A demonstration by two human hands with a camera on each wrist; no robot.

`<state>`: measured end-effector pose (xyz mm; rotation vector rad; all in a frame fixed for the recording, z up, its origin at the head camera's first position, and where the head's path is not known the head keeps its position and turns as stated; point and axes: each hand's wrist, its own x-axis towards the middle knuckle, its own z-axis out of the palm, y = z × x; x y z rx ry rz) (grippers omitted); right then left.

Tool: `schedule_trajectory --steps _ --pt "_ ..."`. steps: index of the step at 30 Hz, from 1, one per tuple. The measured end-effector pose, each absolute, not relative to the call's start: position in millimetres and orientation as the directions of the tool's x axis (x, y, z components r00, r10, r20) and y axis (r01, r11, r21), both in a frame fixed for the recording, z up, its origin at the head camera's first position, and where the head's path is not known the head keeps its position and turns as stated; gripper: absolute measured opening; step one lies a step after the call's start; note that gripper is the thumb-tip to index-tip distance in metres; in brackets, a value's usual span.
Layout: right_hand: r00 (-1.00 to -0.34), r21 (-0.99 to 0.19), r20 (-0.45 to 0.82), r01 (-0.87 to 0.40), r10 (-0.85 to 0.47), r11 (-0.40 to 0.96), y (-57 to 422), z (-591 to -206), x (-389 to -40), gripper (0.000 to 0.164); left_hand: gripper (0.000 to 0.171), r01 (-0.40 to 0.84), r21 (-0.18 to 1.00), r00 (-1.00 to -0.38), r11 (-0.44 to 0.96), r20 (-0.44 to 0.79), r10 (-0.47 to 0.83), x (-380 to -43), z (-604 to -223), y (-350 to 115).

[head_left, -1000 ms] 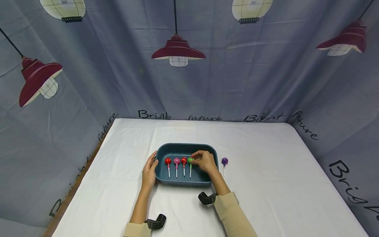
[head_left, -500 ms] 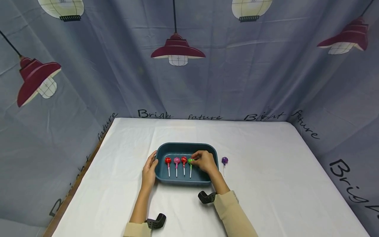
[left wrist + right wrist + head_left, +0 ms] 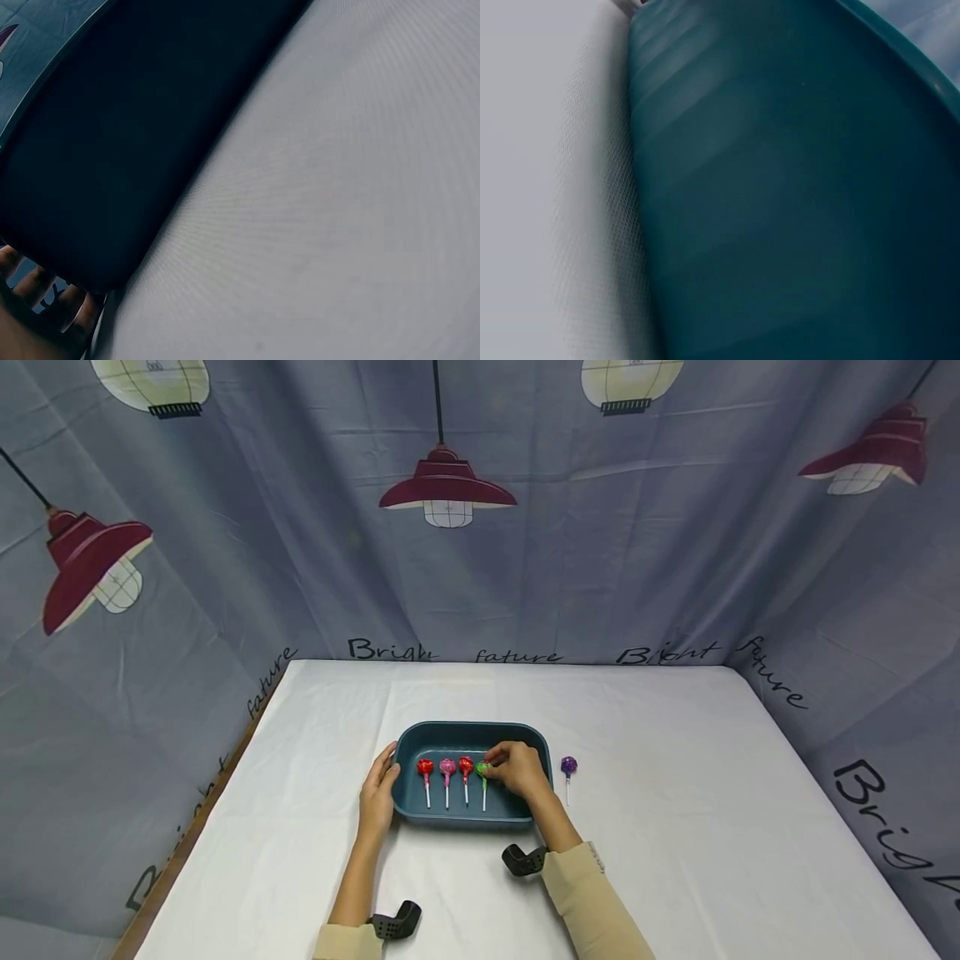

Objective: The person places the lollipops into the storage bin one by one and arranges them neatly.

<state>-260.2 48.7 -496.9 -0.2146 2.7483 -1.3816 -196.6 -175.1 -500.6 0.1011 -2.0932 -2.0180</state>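
In the head view a dark teal tray (image 3: 517, 811) sits on the white table. My left hand (image 3: 378, 789) holds its left end; the left wrist view shows fingers (image 3: 34, 286) against the tray's outer wall. Reaching over the right side, my right hand (image 3: 519, 771) pinches the head of a green lollipop (image 3: 483, 774), whose stick points toward me. Left of it lie a red lollipop (image 3: 466, 766), a pink lollipop (image 3: 447, 767) and another red lollipop (image 3: 425, 767), side by side. The right wrist view shows the tray's wall (image 3: 780, 187) but no fingers.
A purple lollipop (image 3: 568, 766) lies on the white cloth (image 3: 697, 802) just right of the tray, its stick toward me. Behind the table hangs a grey-blue curtain (image 3: 330, 560) printed with lamps and lettering.
Both hands keep their places. The stick end of the green lollipop has shifted very slightly to the right; the other lollipops and the tray have not visibly moved.
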Motion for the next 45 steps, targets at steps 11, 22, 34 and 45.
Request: schedule_trajectory --steps 11,22,34,45 --pt "-0.991 -0.812 0.095 -0.13 -0.09 0.569 51 -498 -260 0.019 0.039 0.115 0.992 -0.965 0.043 0.122 -0.234 -210 -531 -182" --pt "-0.984 -0.963 0.07 -0.109 -0.163 0.245 77 -469 -258 0.03 0.039 0.121 0.992 -0.966 0.033 0.125 -0.227 -210 -531 -179" --pt "-0.99 -0.979 0.138 -0.136 -0.002 0.154 144 -483 -272 0.035 0.04 0.097 0.994 -0.969 0.042 0.104 -0.224 -196 -501 -176" --pt "-0.99 -0.929 0.036 0.017 0.136 0.369 180 -509 -262 0.031 0.039 0.138 0.989 -0.959 0.047 0.145 -0.245 -210 -532 -183"
